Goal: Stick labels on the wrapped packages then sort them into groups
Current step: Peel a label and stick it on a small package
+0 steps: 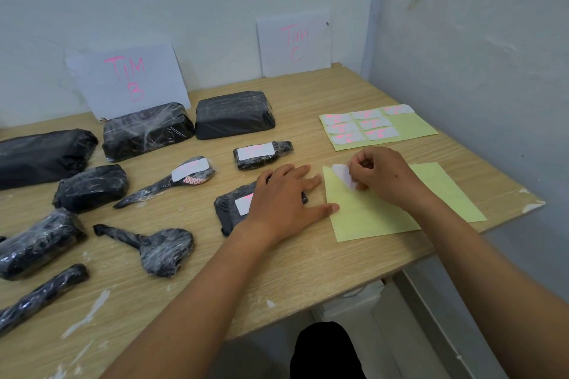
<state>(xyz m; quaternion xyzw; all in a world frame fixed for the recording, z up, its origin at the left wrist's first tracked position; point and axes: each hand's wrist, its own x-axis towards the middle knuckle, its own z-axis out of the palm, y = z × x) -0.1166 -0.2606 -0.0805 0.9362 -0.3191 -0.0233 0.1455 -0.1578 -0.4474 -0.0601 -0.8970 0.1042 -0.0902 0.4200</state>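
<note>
On the yellow sheet (pixel 369 218), right hand (pixel 385 175) pinches a white label (pixel 341 173); left hand (pixel 283 200) rests spread on a package (pixel 227 210).

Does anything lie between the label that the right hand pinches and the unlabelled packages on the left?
Yes. The left hand lies flat over an already labelled package, directly between the label pinched by the right hand and the nearest unlabelled package.
</note>
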